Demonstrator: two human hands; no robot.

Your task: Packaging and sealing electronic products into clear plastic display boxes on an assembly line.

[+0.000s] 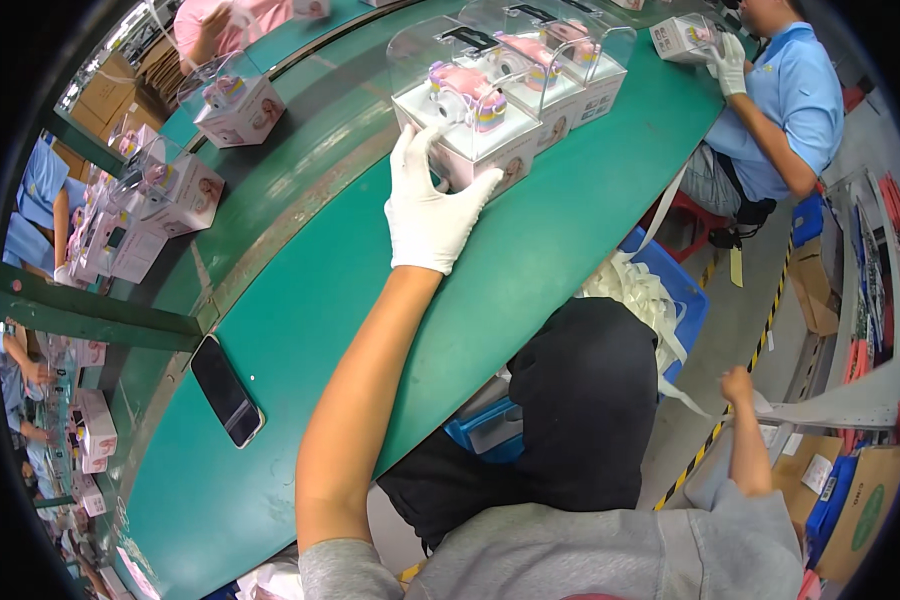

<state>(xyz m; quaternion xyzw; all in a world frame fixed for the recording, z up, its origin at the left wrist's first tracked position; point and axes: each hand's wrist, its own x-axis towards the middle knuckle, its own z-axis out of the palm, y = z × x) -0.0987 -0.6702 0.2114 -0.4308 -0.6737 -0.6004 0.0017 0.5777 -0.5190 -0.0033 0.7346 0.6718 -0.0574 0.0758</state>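
Note:
My left hand (433, 205), in a white glove, grips the near end of a white printed box (485, 165) on the green work table (490, 270). The box has a clear domed cover, with a pink toy camera with rainbow trim displayed inside. Similar boxes (570, 110) stand directly behind it, touching or nearly so. My right hand (738, 387) is bare and closed, held out to the right, off the table. A long white strip (840, 405) runs past its wrist and appears to be in its grasp; the fingers hide the exact hold.
A phone (227, 390) lies on the table's left side, near a green metal post (100, 315). Below the right edge, a blue bin (685, 290) overflows with white strips. A co-worker (790, 100) handles another box at far right. More boxes (235, 110) stand along the conveyor.

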